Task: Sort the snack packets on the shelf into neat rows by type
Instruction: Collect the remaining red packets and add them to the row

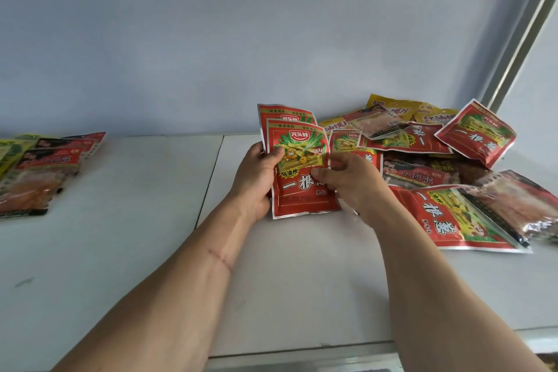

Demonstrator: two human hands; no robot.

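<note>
Two red snack packets [297, 166] with green and yellow artwork are stacked upright just above the white shelf [302, 266]. My left hand [256, 178] grips their left edge, thumb on the front packet. My right hand [347, 181] pinches the front packet's right side. Behind and to the right lies a loose pile of packets [422, 142]: more of the red type [477, 133], yellow ones [392, 107] at the back, dark brown ones [422, 172] in the middle, and a clear-fronted one [519, 202] at far right. Another red packet [447, 217] lies flat nearest me.
At the left end of the shelf a small overlapping group of dark red and yellow-green packets [39, 169] lies flat. A pale wall [211, 39] backs the shelf and a metal upright [522, 39] rises at the right. The shelf's front edge [302, 362] runs below my forearms.
</note>
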